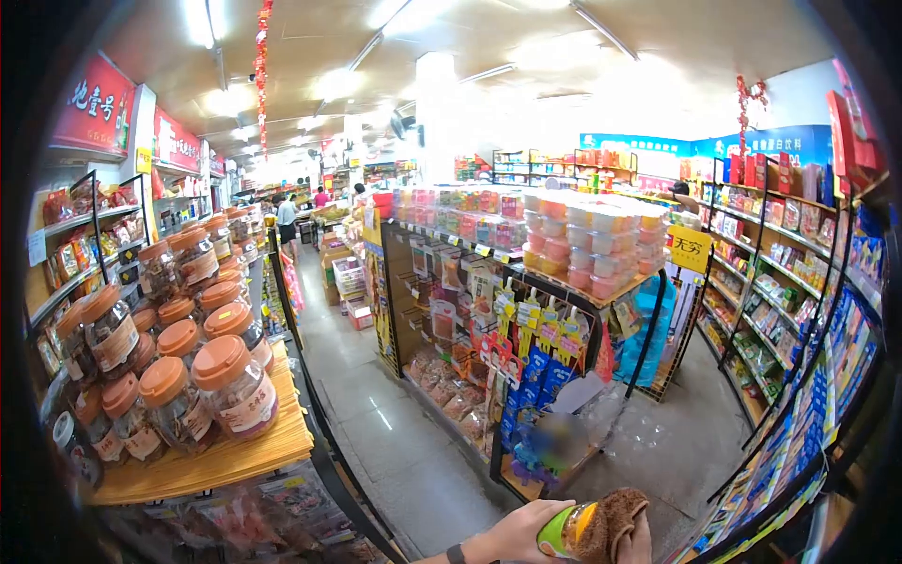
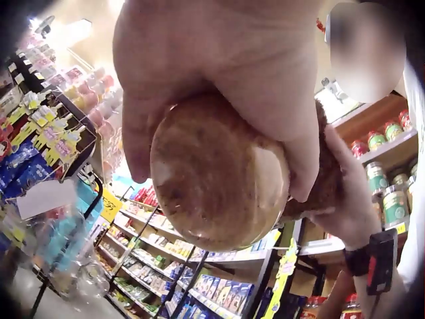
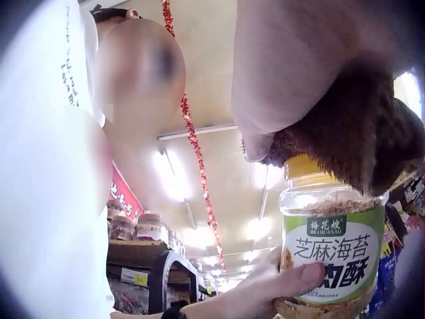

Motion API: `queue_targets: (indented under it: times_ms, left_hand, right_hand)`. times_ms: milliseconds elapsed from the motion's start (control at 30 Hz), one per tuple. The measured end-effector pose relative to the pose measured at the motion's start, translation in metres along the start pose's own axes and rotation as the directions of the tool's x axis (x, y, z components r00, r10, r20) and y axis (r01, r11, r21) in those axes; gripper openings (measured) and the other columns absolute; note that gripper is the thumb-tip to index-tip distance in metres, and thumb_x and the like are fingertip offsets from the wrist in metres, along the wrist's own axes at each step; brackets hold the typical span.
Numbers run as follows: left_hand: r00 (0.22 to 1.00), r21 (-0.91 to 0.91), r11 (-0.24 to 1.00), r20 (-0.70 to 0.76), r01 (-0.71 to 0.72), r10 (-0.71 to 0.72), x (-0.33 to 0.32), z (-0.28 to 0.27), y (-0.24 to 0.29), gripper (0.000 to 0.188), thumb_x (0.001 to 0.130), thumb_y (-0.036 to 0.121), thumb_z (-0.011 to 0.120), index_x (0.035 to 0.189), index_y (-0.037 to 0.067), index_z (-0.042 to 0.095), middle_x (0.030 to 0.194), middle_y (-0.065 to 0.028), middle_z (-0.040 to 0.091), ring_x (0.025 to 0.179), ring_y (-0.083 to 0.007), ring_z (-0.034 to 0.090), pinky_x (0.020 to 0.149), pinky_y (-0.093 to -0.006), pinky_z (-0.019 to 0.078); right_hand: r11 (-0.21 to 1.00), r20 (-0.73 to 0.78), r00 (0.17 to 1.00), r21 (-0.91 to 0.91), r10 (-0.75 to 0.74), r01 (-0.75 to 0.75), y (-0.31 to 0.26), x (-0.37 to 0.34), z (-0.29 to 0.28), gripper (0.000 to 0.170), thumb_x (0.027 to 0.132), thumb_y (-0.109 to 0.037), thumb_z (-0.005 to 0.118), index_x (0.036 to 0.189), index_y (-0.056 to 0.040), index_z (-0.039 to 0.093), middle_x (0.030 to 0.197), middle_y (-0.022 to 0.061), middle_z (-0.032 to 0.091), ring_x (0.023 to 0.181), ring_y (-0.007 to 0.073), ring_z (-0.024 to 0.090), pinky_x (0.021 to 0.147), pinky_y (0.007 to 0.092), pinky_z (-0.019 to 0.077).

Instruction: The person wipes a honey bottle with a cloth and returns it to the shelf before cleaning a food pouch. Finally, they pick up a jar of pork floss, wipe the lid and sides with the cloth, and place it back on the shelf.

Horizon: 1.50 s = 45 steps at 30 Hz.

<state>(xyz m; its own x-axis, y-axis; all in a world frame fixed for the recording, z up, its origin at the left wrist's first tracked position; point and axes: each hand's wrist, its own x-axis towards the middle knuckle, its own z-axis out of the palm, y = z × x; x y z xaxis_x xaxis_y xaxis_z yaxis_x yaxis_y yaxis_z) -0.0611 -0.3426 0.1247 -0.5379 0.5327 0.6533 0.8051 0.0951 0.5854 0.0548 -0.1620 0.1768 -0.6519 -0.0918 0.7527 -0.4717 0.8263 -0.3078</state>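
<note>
A clear jar [image 3: 332, 252] with a green and white label and a yellow lid is gripped round its lower body by the left hand [image 1: 526, 528]. In the left wrist view the jar's round base [image 2: 216, 176] faces the camera, with fingers on both sides. The right hand [image 1: 639, 543] holds a brown fluffy cloth [image 1: 613, 522] against the lid end. Seen from the right wrist, the cloth [image 3: 352, 126] covers part of the yellow lid [image 3: 307, 169], and the right hand [image 3: 285, 73] is curled over it.
Orange-lidded jars [image 1: 235, 376] stand on a wooden shelf [image 1: 272, 437] at the left. A central shelf unit holds stacked tubs [image 1: 583, 244] and hanging packets [image 1: 536, 362]. Packed shelves [image 1: 799, 376] line the right side. An aisle floor [image 1: 376, 404] runs between the units.
</note>
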Motion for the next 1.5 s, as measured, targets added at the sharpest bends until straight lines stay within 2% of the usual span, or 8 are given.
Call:
queue_targets:
  times_ms: [200,700,833,900,967,1067,1433,1500]
  left_hand:
    - [0.959,0.049,0.981,0.223,-0.190,0.175,0.007,0.008,0.014,0.082,0.058,0.040,0.080,0.123,0.001,0.049,0.112,-0.0176,0.055,0.102,-0.0346,0.053,0.090,-0.0436,0.0427]
    - [0.971,-0.018,0.996,0.221,0.093,-0.087,0.004,0.036,0.003,0.082,0.058,0.029,0.080,0.128,0.005,0.046,0.115,-0.0149,0.056,0.104,-0.0328,0.055,0.090,-0.0395,0.0449]
    - [0.974,-0.066,0.997,0.219,-0.050,0.063,-0.001,0.043,0.016,0.081,0.055,0.028,0.081,0.125,0.002,0.049,0.116,-0.0148,0.056,0.105,-0.0327,0.055,0.090,-0.0402,0.0456]
    - [0.952,-0.060,0.980,0.231,-0.191,0.199,0.001,0.044,0.018,0.080,0.052,0.026,0.083,0.121,0.000,0.053,0.117,-0.0162,0.056,0.105,-0.0353,0.054,0.089,-0.0419,0.0466]
    - [0.918,-0.081,0.958,0.274,-0.276,0.287,0.002,0.043,0.019,0.082,0.048,0.026,0.083,0.120,0.001,0.054,0.115,-0.0172,0.056,0.105,-0.0376,0.055,0.089,-0.0439,0.0477]
    - [0.930,-0.218,0.952,0.252,-0.215,0.268,-0.005,0.047,0.013,0.081,0.050,0.032,0.087,0.117,0.001,0.053,0.116,-0.0186,0.056,0.106,-0.0366,0.056,0.090,-0.0430,0.0468]
    - [0.969,-0.478,0.878,0.217,-0.001,0.119,-0.027,0.075,0.008,0.095,0.050,0.034,0.090,0.127,0.006,0.042,0.124,-0.0189,0.053,0.112,-0.0332,0.054,0.095,-0.0412,0.0425]
    - [0.962,-0.527,0.845,0.267,0.091,0.062,-0.035,0.081,0.007,0.095,0.050,0.035,0.090,0.127,0.006,0.042,0.124,-0.0190,0.053,0.112,-0.0333,0.054,0.095,-0.0414,0.0423]
  right_hand:
    - [0.985,0.000,0.986,0.036,0.168,-0.168,0.014,0.002,-0.010,0.057,0.082,-0.029,0.064,0.128,0.0002,0.047,0.124,0.0247,0.052,0.114,0.0411,0.050,0.097,0.0450,0.0388]
    - [0.972,-0.067,0.996,-0.230,-0.057,0.040,-0.001,-0.048,-0.009,0.047,0.085,-0.035,0.059,0.124,-0.0102,0.052,0.131,0.0218,0.044,0.119,0.0437,0.042,0.097,0.0560,0.0344]
    - [0.990,-0.073,0.996,-0.123,0.058,-0.067,0.006,-0.049,-0.025,0.046,0.064,-0.033,0.074,0.102,-0.0085,0.064,0.121,0.0206,0.052,0.114,0.0424,0.048,0.092,0.0519,0.0377]
    - [0.978,-0.093,0.976,-0.046,0.199,-0.204,0.009,-0.043,-0.033,0.048,0.069,-0.029,0.072,0.109,-0.0053,0.062,0.121,0.0192,0.054,0.110,0.0358,0.053,0.094,0.0418,0.0402]
    - [0.882,-0.026,0.906,0.243,0.423,-0.405,0.017,-0.050,-0.037,0.043,0.075,-0.023,0.070,0.111,-0.0008,0.060,0.116,0.0184,0.058,0.105,0.0309,0.057,0.093,0.0374,0.0422]
    - [0.387,0.212,0.653,0.659,0.727,-0.645,0.022,-0.076,-0.040,0.031,0.088,-0.014,0.061,0.114,0.0034,0.058,0.108,0.0105,0.064,0.100,0.0161,0.059,0.089,0.0293,0.0446]
    - [0.307,-0.185,0.322,0.870,0.929,-0.385,0.026,-0.165,-0.043,0.046,0.093,-0.022,0.052,0.132,0.0000,0.042,0.129,0.0090,0.049,0.118,0.0200,0.045,0.103,0.0349,0.0317]
    - [0.344,-0.230,0.304,0.848,0.924,-0.404,0.025,-0.176,-0.046,0.046,0.095,-0.027,0.050,0.134,-0.0034,0.039,0.128,0.0085,0.049,0.114,0.0214,0.051,0.097,0.0363,0.0406]
